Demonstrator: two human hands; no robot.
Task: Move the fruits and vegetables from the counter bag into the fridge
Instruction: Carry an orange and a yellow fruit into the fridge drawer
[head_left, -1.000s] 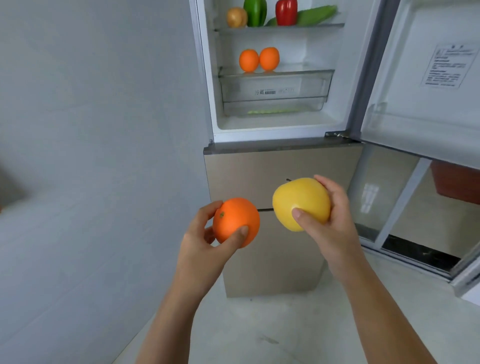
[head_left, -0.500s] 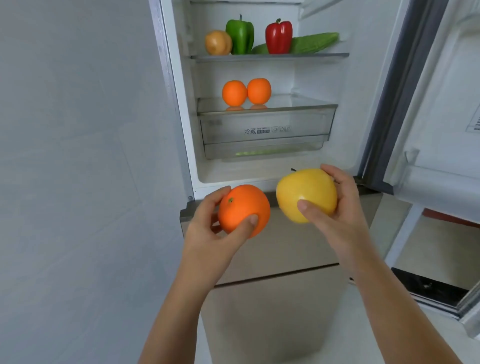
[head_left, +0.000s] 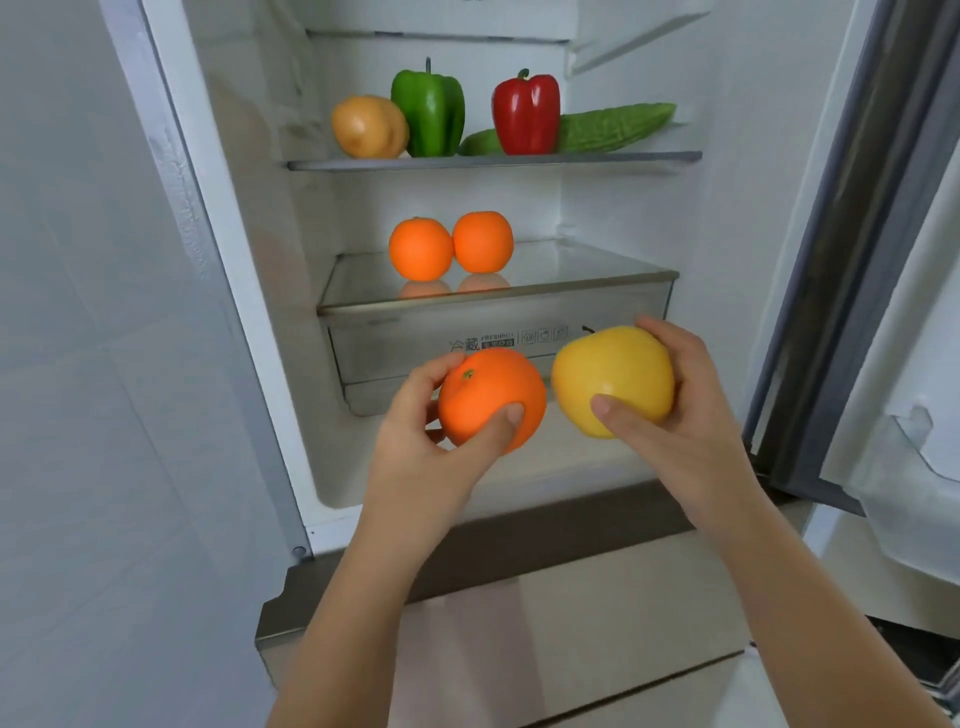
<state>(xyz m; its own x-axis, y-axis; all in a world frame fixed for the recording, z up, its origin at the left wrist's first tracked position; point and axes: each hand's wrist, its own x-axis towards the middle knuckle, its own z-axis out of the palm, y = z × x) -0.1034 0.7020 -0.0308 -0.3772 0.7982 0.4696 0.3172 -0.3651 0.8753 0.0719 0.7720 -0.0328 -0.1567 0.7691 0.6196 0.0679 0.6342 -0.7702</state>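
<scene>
My left hand (head_left: 431, 457) grips an orange (head_left: 488, 397) and my right hand (head_left: 685, 415) grips a yellow apple (head_left: 613, 376). Both fruits are held side by side in front of the clear crisper drawer (head_left: 395, 343) of the open fridge. Two oranges (head_left: 451, 245) sit on the glass shelf (head_left: 571, 270) above the drawer. On the upper shelf (head_left: 493, 161) stand a potato (head_left: 369, 126), a green pepper (head_left: 428, 111), a red pepper (head_left: 525, 111) and a bitter gourd (head_left: 613, 127). The counter bag is out of view.
The fridge door (head_left: 914, 291) stands open at the right, with a door bin (head_left: 914, 499) low on it. A plain wall (head_left: 93, 364) runs along the left. Below the open compartment is a beige lower drawer front (head_left: 545, 623).
I have come closer to the fridge. Both hands have risen with their fruits from in front of the lower drawer to in front of the crisper drawer.
</scene>
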